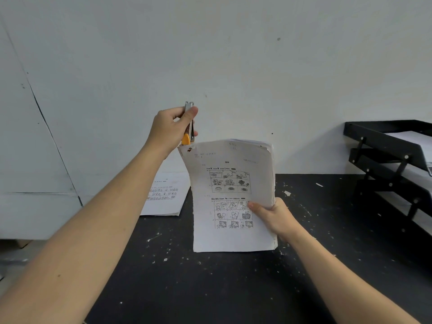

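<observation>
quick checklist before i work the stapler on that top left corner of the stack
1. Grip on tool: ok. The left hand grips the stapler, orange end pointing down.
2. Stack held: ok. The right hand pinches the paper stack at its right edge, upright above the table.
3. Tool at the corner: ok. The orange end sits right at the top left corner; contact cannot be told.
4. Sheets squared: not ok. Edges along the top look uneven.
5. Rusty mark at that corner, old staple or stain: cannot tell.
</observation>
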A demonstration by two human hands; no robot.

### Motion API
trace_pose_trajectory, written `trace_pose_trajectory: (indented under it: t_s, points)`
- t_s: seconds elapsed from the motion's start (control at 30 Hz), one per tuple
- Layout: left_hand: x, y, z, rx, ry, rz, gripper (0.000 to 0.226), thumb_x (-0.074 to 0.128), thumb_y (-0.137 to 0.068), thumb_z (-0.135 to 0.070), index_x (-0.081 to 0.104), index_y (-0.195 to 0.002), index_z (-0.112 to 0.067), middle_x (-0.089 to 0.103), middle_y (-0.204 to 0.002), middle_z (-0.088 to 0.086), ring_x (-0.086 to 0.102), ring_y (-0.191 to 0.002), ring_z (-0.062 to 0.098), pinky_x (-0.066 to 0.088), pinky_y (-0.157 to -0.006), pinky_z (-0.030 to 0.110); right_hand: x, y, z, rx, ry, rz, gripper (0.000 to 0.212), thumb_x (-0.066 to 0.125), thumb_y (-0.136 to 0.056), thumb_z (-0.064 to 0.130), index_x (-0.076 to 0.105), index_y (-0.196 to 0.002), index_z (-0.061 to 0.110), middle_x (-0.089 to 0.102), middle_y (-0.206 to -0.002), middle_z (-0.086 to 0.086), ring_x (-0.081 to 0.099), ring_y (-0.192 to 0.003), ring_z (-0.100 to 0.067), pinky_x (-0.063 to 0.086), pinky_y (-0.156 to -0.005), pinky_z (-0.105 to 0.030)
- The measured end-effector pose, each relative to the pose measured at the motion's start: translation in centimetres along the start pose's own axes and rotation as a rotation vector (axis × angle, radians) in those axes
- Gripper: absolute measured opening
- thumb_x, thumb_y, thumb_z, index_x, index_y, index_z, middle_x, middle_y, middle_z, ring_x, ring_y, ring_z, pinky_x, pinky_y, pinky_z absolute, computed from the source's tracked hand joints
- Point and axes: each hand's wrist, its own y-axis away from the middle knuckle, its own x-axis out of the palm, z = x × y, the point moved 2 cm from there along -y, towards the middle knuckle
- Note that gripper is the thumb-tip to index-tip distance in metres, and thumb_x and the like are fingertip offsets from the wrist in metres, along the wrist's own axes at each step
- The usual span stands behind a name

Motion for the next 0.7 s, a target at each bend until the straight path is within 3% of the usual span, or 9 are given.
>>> trace_pose_trajectory:
  t_s: [0.17,0.33,0.47,0.6,0.7]
  points:
    - [0.4,0.7,-0.1,0.05,-0.044,0.066,0.022,0.067,-0.096,-0.04,0.071,-0.09,-0.019,0.063,-0.087,0.007,0.076,-0.076,0.021,0.061,-0.062,0.036,0.0,-0.2,-0.4,0.018,-0.032,-0.007,0.019,0.067,-0.099,0.015,0.074,-0.116,0.009,0.079,-0.111,-0.01,0.077,-0.101,-0.03,0.063,-0.089,-0.049]
    - [0.3,1.4,0.2,0.073,-0.02,0.083,0.028,0.062,-0.098,-0.04,0.071,-0.114,-0.018,0.068,-0.095,0.003,0.075,-0.082,0.015,0.063,-0.072,0.034,0.0,-0.2,-0.5,0.017,-0.055,-0.024,0.016,0.067,-0.099,0.013,0.075,-0.112,0.011,0.08,-0.11,-0.01,0.077,-0.102,-0.029,0.063,-0.09,-0.048]
    - [0.1,1.3,0.5,0.111,-0.076,0.078,0.016,0.062,-0.1,-0.033,0.071,-0.102,-0.02,0.068,-0.119,0.006,0.075,-0.079,0.014,0.063,-0.072,0.039,0.0,-0.1,-0.5,0.021,-0.053,-0.024,0.015,0.067,-0.099,0.013,0.075,-0.111,0.011,0.08,-0.11,-0.01,0.077,-0.102,-0.03,0.063,-0.089,-0.046]
    - [0.3,1.3,0.5,0.14,-0.086,0.084,0.015,0.066,-0.098,-0.031,0.072,-0.109,-0.023,0.071,-0.12,0.002,0.072,-0.078,0.01,0.061,-0.067,0.031,0.0,-0.1,-0.5,0.016,-0.063,-0.022,0.02,0.066,-0.1,0.014,0.074,-0.117,0.009,0.079,-0.113,-0.01,0.076,-0.105,-0.031,0.062,-0.09,-0.047]
    - [0.5,1.4,0.8,0.15,-0.096,0.087,0.013,0.069,-0.096,-0.028,0.072,-0.108,-0.023,0.073,-0.108,-0.001,0.073,-0.079,0.014,0.062,-0.076,0.035,0.1,-0.1,-0.6,0.021,-0.068,-0.028,0.02,0.066,-0.1,0.014,0.073,-0.118,0.009,0.079,-0.113,-0.01,0.076,-0.105,-0.03,0.062,-0.091,-0.048]
